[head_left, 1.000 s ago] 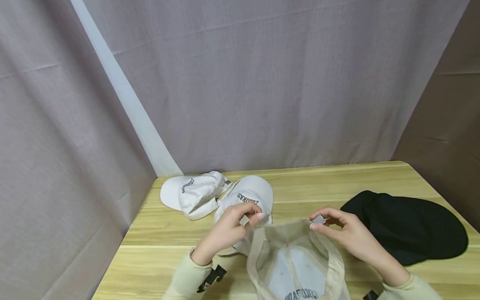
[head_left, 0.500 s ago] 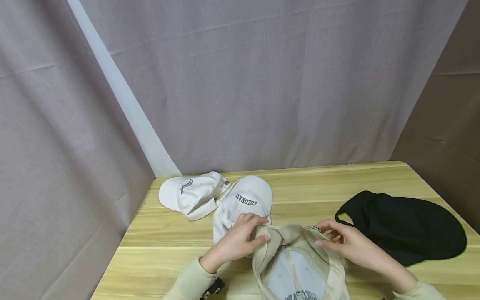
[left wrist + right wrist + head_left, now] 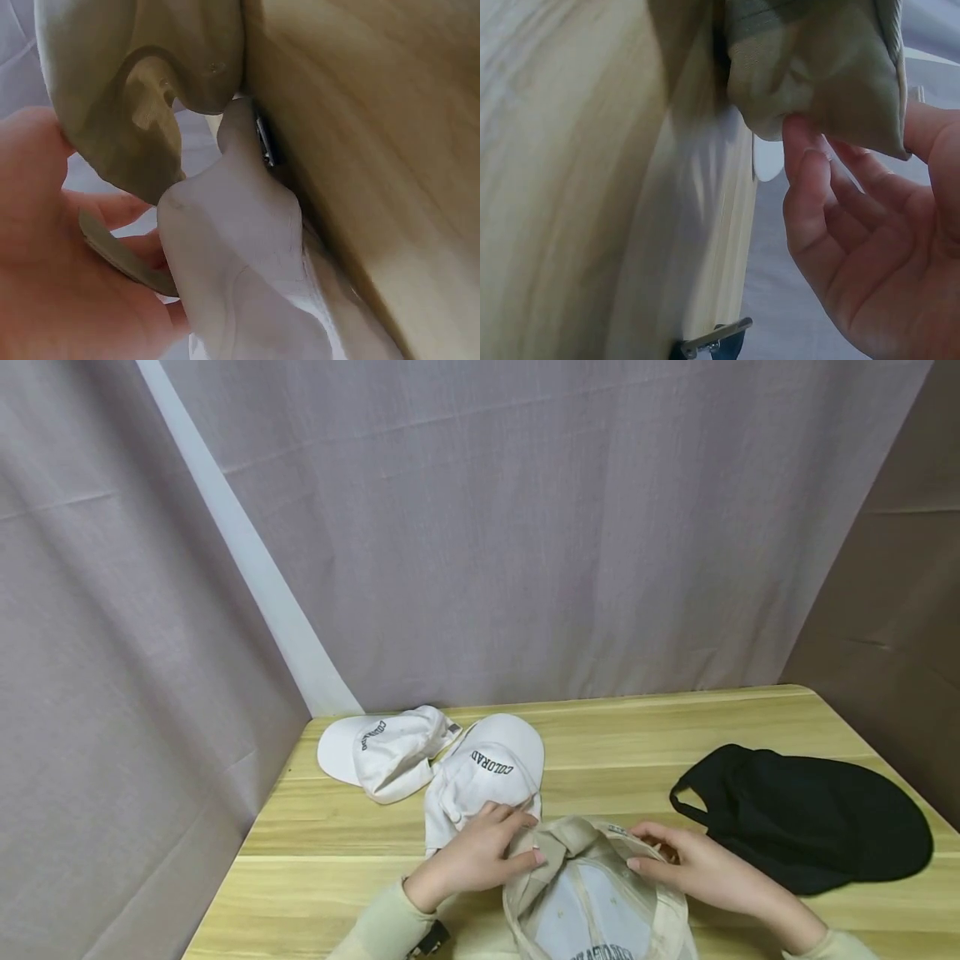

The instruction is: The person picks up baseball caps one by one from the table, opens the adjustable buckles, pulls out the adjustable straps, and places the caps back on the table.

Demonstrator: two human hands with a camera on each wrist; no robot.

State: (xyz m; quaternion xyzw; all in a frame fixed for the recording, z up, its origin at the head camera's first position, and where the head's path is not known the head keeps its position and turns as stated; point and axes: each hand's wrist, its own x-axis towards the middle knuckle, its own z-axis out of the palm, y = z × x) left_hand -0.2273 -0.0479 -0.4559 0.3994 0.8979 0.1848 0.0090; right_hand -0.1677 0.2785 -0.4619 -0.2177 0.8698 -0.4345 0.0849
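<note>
A beige cap (image 3: 588, 902) is tipped with its hollow inside toward me at the bottom of the head view; dark lettering shows through its front. My left hand (image 3: 480, 856) pinches the cap's left rim between thumb and fingers. On the opposite side, my right hand (image 3: 701, 864) grips the rim near a small label. In the right wrist view the right fingertips (image 3: 810, 165) press the beige fabric (image 3: 817, 82) with the thumb behind its edge. A white cap (image 3: 491, 768) with dark lettering lies just behind the left hand, partly covered by it. The beige cap's brim is out of view.
Another white cap (image 3: 401, 752) lies at the table's back left, touching the nearer white one. On the right a black cap (image 3: 817, 818) rests with its brim to the right. The wooden table (image 3: 330, 893) ends at a grey curtain (image 3: 525, 527).
Both hands have come down and slightly nearer with the beige cap. Its back rim, stretched between the hands a second ago, now folds inward. The other caps stay put.
</note>
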